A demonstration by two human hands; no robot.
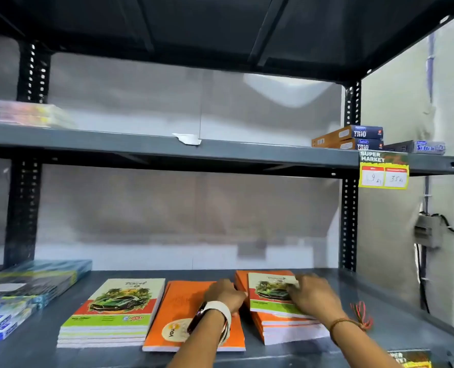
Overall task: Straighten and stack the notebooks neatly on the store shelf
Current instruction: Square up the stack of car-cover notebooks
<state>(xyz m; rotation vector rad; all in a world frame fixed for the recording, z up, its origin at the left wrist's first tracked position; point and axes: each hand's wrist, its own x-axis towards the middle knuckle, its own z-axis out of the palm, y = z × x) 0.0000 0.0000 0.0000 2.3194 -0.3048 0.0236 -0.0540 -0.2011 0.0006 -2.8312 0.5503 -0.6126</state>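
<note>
- head view: my left hand (224, 294) lies palm down on the orange stack (194, 318), fingers curled loosely against the left edge of the right stack (281, 312); it pinches nothing that i can see.
- my right hand (314, 297) rests flat on the car notebook (269, 292) topping the right stack, fingers spread and blurred, pressing down rather than gripping.
- that car notebook sits skewed on the orange notebooks beneath it, not square with them.
- the left stack (114, 313), with the same car cover on top, lies just beside the orange stack, near the front of the lower shelf (396, 322).
- all three stacks lie flat on the lower shelf, side by side.
- blue packs (21, 293) are piled at the far left of that shelf.
- a watch (209, 313) with a pale band is on my left wrist, a thread band (353, 324) on my right.
- on the upper shelf (140, 147): two trio boxes (353, 139) stacked at the right, with a yellow price tag (384, 171) hanging below them on the shelf edge.
</note>
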